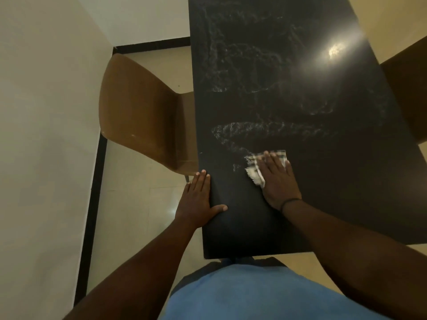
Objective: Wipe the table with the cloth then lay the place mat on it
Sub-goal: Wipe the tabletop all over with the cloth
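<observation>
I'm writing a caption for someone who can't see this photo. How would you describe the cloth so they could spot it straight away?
Start at the black table that fills the middle of the view. Near its close end, the right hand presses flat on a small cloth. It is the only pale thing on the dark top: whitish, checked, with a frayed edge showing beside the fingers.

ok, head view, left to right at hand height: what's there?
Cream wall → brown moulded chair → left hand flat on black tabletop's edge → white checked cloth → right hand pressing it.
</observation>
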